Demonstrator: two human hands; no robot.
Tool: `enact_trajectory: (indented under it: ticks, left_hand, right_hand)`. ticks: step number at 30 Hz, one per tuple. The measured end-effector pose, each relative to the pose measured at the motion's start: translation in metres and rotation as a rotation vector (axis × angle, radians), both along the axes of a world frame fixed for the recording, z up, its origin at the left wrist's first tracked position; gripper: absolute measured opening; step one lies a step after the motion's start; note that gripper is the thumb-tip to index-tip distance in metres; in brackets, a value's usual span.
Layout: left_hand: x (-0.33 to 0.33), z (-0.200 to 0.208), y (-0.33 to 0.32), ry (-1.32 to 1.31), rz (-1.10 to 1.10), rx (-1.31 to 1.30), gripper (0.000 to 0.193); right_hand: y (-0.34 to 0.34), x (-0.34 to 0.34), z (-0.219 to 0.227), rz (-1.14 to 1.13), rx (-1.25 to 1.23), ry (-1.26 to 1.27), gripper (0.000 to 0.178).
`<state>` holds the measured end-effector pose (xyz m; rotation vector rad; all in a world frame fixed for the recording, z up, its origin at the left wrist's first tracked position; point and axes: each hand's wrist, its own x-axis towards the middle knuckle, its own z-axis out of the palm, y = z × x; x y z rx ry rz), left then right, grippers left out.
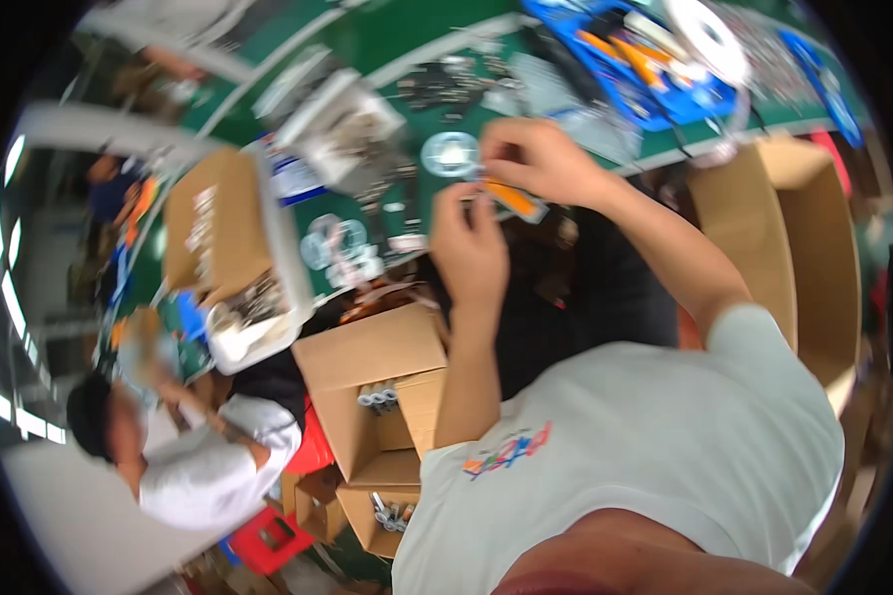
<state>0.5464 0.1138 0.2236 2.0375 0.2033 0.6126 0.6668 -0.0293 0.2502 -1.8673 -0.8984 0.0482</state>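
Note:
My left hand (469, 248) and my right hand (536, 159) meet over the edge of a green worktable (387, 40). Between them is a small flat part with an orange stripe and grey casing (511, 199). The right hand pinches its upper end, and the left hand's fingertips hold its lower end. A round clear tape roll (449, 154) lies on the table just left of my right hand. The picture is blurred, so finer detail of the part is unclear.
A blue tray (709, 97) with orange tools sits at the far right. Open cardboard boxes stand at right (794, 238), at left (213, 223) and below the table (372, 347). Another person in a white shirt (203, 466) sits at lower left. Small metal parts (446, 84) are scattered.

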Motion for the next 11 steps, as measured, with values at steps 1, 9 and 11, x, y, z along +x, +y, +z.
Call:
enact_trajectory:
  ticks: [1,9,11]
  left_hand:
    - [-0.003,-0.003,0.001,0.031,0.029,0.006,0.018]
    - [-0.013,0.002,-0.006,0.157,-0.059,-0.44,0.022]
    - [-0.016,0.0,-0.006,0.179,-0.077,-0.467,0.024]
  right_hand:
    - [0.002,-0.002,-0.002,-0.02,0.014,0.001,0.004]
    - [-0.001,-0.005,-0.009,-0.059,0.085,0.078,0.002]
    - [-0.003,-0.006,-0.013,0.003,0.153,0.073,0.007]
